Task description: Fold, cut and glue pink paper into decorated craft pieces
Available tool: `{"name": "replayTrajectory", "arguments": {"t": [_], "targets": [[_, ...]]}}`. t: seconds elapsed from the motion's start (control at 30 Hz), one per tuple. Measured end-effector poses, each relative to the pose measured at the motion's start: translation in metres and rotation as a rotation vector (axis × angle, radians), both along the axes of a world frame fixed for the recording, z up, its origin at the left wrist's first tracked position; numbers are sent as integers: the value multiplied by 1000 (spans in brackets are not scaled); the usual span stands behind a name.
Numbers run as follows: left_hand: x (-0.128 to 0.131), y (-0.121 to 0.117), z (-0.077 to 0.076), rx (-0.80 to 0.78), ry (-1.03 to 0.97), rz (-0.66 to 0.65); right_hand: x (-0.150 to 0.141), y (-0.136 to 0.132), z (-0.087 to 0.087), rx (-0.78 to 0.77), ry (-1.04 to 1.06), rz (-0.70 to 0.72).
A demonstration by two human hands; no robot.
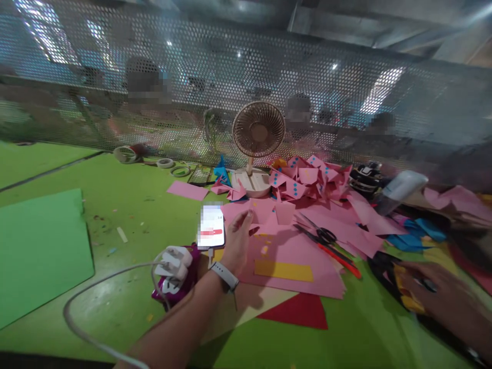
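Note:
My left hand (236,241), with a light-banded watch (225,275) on the wrist, is closed, its fingers curled at the left edge of a folded pink paper piece (263,211). Whether they grip that paper is unclear. Under it lie pink paper sheets (303,279) with a yellow paper strip (284,270) on top. At the right, my right hand (434,287) is closed around a black-and-yellow tool (408,292) whose kind I cannot make out. Between the hands are black scissors (326,236) and a red-orange-handled tool (340,260). A lit phone (211,228) stands left of my left hand.
A small fan (259,130) stands before a perforated metal screen (184,102). Folded pink paper pieces (307,177) are heaped beside it. Left are a white plug with a cable (172,264), green sheets (42,251) and tape rolls (165,163). A clear bottle (402,189) leans at the right.

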State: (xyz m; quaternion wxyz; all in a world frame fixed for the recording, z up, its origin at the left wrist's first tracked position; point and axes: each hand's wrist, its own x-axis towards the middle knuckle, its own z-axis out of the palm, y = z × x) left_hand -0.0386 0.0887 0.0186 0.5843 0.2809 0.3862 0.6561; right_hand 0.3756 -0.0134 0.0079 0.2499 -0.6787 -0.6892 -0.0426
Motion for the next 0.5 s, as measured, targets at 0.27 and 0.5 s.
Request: {"name": "replayTrajectory", "arguments": {"t": [0.27, 0.5], "targets": [[-3, 1, 4, -11, -6, 30, -206, 89, 13, -286, 133, 568], [-5, 1, 7, 16, 19, 17, -239, 125, 0, -349, 106, 586]]}}
